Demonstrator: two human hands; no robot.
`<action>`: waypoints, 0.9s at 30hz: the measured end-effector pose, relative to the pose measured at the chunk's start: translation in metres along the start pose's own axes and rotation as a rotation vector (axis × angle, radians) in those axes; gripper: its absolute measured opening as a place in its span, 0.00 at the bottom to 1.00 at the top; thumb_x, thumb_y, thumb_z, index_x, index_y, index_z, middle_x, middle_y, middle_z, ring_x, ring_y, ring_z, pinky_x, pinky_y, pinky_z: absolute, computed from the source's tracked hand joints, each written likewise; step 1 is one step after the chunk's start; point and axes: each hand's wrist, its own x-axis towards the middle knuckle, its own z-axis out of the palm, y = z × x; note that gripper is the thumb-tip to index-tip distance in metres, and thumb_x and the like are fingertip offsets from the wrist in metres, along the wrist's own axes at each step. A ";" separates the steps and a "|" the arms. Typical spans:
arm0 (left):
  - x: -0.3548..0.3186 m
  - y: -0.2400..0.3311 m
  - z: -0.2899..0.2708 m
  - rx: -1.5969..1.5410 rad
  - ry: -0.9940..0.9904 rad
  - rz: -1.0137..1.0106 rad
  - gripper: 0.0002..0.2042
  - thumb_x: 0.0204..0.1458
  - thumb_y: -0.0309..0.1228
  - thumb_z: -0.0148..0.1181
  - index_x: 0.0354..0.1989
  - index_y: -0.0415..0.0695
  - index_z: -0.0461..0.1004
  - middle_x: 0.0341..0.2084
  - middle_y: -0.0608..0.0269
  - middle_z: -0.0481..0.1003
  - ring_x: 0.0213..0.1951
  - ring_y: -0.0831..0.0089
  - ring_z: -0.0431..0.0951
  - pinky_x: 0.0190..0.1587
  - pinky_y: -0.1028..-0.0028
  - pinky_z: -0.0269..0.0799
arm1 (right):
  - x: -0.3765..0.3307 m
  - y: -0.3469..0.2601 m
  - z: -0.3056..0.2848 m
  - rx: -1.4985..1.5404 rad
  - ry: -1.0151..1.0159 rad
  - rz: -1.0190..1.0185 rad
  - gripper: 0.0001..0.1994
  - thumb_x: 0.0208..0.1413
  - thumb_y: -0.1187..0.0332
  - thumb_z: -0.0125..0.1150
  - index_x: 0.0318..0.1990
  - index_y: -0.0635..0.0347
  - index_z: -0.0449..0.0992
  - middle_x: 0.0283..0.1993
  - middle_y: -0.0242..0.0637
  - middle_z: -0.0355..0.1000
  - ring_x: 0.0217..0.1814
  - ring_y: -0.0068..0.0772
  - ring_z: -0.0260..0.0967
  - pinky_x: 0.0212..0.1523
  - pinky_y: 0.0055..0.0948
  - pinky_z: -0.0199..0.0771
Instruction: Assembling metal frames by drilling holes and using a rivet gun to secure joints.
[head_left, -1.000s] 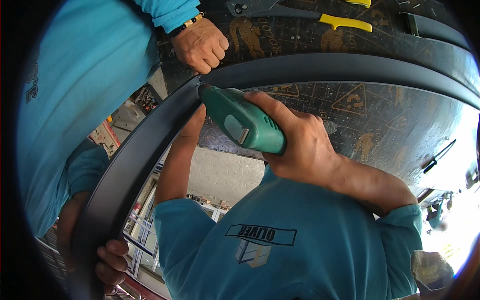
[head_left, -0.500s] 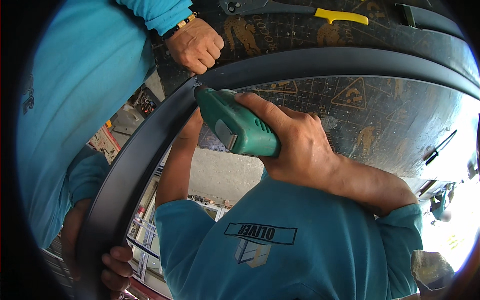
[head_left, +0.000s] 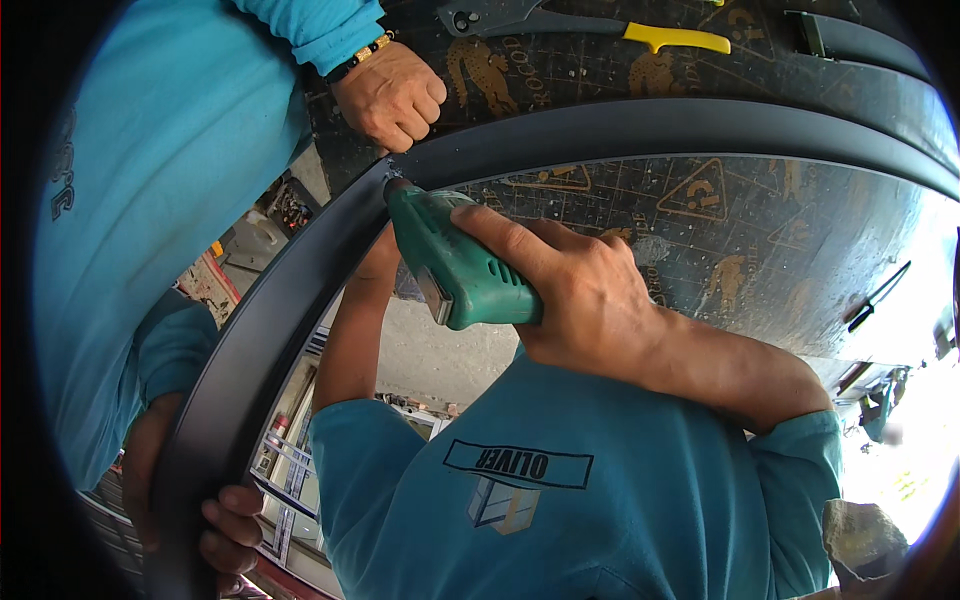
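Right grip [head_left: 590,290]: clenched round a green handheld power tool [head_left: 460,258], nose at the corner [head_left: 390,168] of a left profile [head_left: 275,320] and a right profile [head_left: 700,128], both dark grey. Left grip [head_left: 384,250]: mostly hidden behind the left profile; cannot tell whether closed. Tool: hard-shelled, likely moderately heavy; best held round its body. Profiles: smooth, probably stiff and slippery; best taken by the long edges. Co-worker's fist [head_left: 393,100]: just beside the corner. Room: counter [head_left: 690,240] between right profile and right forearm [head_left: 740,370]; yellow-handled tool [head_left: 675,37] beyond.
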 end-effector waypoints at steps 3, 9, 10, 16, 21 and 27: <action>-0.002 -0.001 0.001 -0.003 -0.014 -0.010 0.13 0.62 0.37 0.51 0.46 0.41 0.74 0.42 0.62 0.76 0.43 0.73 0.78 0.45 0.75 0.72 | 0.000 0.002 0.001 -0.006 0.010 -0.008 0.38 0.42 0.78 0.60 0.65 0.42 0.58 0.35 0.46 0.71 0.30 0.53 0.75 0.29 0.46 0.78; -0.007 -0.007 0.008 0.014 -0.104 -0.045 0.13 0.62 0.36 0.50 0.46 0.40 0.74 0.43 0.61 0.77 0.44 0.73 0.78 0.46 0.76 0.72 | -0.001 0.007 0.000 -0.017 0.016 -0.033 0.39 0.42 0.77 0.61 0.65 0.42 0.57 0.36 0.46 0.72 0.32 0.53 0.76 0.29 0.46 0.78; -0.007 -0.006 0.009 -0.052 -0.186 -0.090 0.13 0.62 0.36 0.50 0.46 0.40 0.74 0.43 0.61 0.77 0.44 0.73 0.78 0.46 0.76 0.72 | -0.001 0.007 -0.001 -0.037 0.020 -0.038 0.39 0.42 0.77 0.62 0.65 0.43 0.57 0.36 0.46 0.72 0.32 0.53 0.76 0.30 0.45 0.79; -0.003 0.001 0.005 -0.524 -0.082 -0.295 0.14 0.63 0.36 0.48 0.49 0.39 0.72 0.46 0.62 0.76 0.46 0.73 0.77 0.49 0.76 0.71 | 0.001 0.004 -0.005 -0.050 0.027 -0.039 0.37 0.41 0.74 0.68 0.63 0.46 0.61 0.38 0.48 0.76 0.35 0.51 0.77 0.33 0.43 0.80; -0.005 0.001 0.005 -0.245 -0.153 -0.269 0.16 0.63 0.36 0.48 0.52 0.39 0.71 0.49 0.60 0.74 0.48 0.72 0.76 0.51 0.74 0.71 | 0.001 0.005 -0.005 -0.053 -0.002 -0.026 0.37 0.41 0.75 0.68 0.62 0.47 0.62 0.38 0.48 0.76 0.36 0.52 0.77 0.34 0.44 0.79; 0.007 -0.001 0.002 -0.947 0.089 -0.607 0.16 0.61 0.36 0.51 0.52 0.41 0.71 0.48 0.60 0.74 0.48 0.70 0.76 0.50 0.72 0.71 | 0.015 0.008 -0.009 0.049 0.008 -0.033 0.36 0.40 0.77 0.65 0.61 0.52 0.62 0.41 0.51 0.76 0.39 0.52 0.77 0.37 0.43 0.79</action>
